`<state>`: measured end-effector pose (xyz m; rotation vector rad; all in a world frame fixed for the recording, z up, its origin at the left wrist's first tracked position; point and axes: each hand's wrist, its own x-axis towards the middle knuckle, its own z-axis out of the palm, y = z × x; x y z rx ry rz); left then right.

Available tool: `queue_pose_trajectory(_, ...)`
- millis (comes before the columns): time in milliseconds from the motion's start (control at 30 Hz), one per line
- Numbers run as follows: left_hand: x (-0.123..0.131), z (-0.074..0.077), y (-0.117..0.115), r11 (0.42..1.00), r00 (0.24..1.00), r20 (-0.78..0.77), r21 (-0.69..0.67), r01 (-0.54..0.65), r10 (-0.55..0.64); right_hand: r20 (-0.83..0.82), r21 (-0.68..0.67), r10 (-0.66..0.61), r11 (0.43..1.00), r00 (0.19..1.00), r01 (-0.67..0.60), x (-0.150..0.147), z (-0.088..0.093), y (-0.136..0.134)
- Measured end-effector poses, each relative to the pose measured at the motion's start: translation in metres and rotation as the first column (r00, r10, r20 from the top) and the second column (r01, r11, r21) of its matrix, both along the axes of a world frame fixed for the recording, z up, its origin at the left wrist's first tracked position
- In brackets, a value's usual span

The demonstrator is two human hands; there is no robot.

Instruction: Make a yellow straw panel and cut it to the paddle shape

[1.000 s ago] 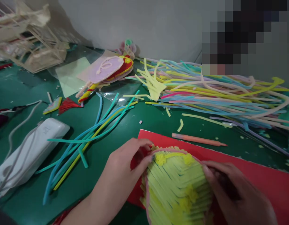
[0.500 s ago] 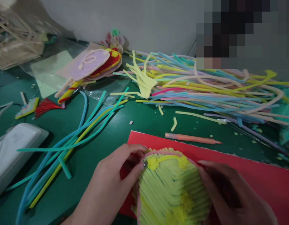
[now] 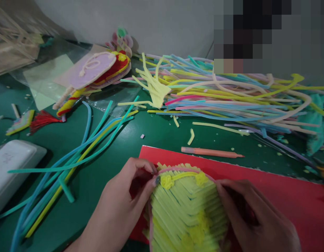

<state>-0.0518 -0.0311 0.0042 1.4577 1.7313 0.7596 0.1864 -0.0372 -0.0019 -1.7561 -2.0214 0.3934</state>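
Observation:
A rounded yellow-green pipe-cleaner panel (image 3: 177, 206) lies in front of me, its stems laid slantwise to meet in a V pattern. Yellow pipe-cleaner flowers (image 3: 167, 181) decorate it, and a pink pipe cleaner (image 3: 181, 169) runs along its outline. My left hand (image 3: 126, 196) is closed, thumb and forefinger pinching the upper left edge at the pink strip. At the upper right edge, my right hand (image 3: 252, 210) pinches the rim too; its fingertips partly hide what they grip. The panel's bottom runs out of view.
Beneath the panel is a red board (image 3: 282, 196). An orange marker (image 3: 211, 152) lies behind it. Loose pipe cleaners (image 3: 80, 157) spread at left, near a white device (image 3: 20, 168). A large pile of pipe cleaners (image 3: 230, 94) and a purple pipe-cleaner fan (image 3: 97, 70) lie farther back.
The whole view has shifted slightly, so table items appear farther left. Both hands keep their pinch on the panel's upper edge, with little other movement.

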Motion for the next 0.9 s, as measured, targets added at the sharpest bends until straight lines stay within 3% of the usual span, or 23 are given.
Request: queue_pose_trajectory(900, 0.0016, 0.0014, 0.0093, 0.999, 0.992, 0.126, -0.034, 0.002, 0.002, 0.018, 0.052, 0.067, 0.996, 0.998, -0.068, -0.0028, -0.0022, 0.0005)
